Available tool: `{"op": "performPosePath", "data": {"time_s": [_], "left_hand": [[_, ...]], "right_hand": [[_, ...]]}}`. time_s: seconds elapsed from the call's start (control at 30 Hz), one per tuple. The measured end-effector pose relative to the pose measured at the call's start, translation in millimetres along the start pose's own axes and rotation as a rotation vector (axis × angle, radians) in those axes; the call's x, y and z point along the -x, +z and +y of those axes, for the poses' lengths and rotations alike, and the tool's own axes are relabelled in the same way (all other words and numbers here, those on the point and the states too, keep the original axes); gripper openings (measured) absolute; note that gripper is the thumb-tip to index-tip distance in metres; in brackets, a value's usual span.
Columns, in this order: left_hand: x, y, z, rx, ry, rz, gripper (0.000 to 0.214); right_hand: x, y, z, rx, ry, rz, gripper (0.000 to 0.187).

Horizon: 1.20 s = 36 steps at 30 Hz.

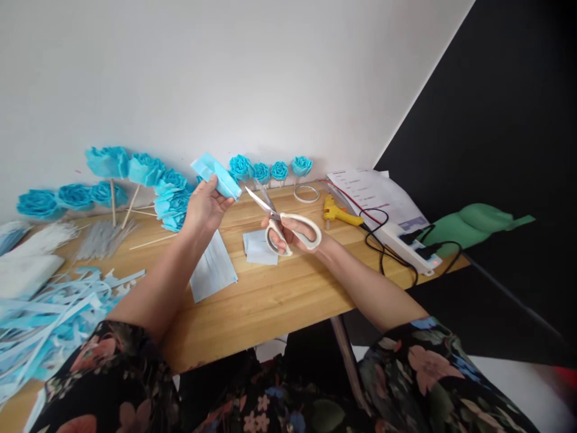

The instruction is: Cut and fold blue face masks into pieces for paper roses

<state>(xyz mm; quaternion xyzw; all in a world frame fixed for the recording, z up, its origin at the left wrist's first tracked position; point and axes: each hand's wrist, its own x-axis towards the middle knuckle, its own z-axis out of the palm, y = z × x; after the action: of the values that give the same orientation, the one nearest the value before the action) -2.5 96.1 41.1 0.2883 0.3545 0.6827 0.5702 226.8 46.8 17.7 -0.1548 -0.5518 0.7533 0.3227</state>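
My left hand grips a folded piece of blue face-mask fabric, raised above the table. In my right hand is a pair of scissors with cream handles. Their blades stand apart and point toward the folded fabric, without touching it. Below my hands, a flat pale-blue sheet and a smaller folded pale-blue piece lie on the table. My right hand partly covers the smaller piece.
Blue fabric flowers line the wall, some on sticks. Blue and white strips heap at left near grey wires. At right are a tape roll, a yellow glue gun, papers, a power strip and black cables.
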Motion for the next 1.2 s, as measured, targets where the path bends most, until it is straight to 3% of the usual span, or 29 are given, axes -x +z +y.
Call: {"op": "performPosePath", "data": {"time_s": [0.23,0.67,1.2], "left_hand": [[-1,-2.5,-3,-0.011,-0.013,0.019,0.019],[0,0.9,-1,0.018,-0.056,0.013,0.017],[16,10.0,-11,-0.049,-0.072,-0.120,0.024]], "right_hand": [[3,9,4,0.035,0.056,0.044,0.053],[2,2,12,0.045,0.079,0.115,0.052],[-1,2,13,0.080,0.053,0.150,0.053]]}}
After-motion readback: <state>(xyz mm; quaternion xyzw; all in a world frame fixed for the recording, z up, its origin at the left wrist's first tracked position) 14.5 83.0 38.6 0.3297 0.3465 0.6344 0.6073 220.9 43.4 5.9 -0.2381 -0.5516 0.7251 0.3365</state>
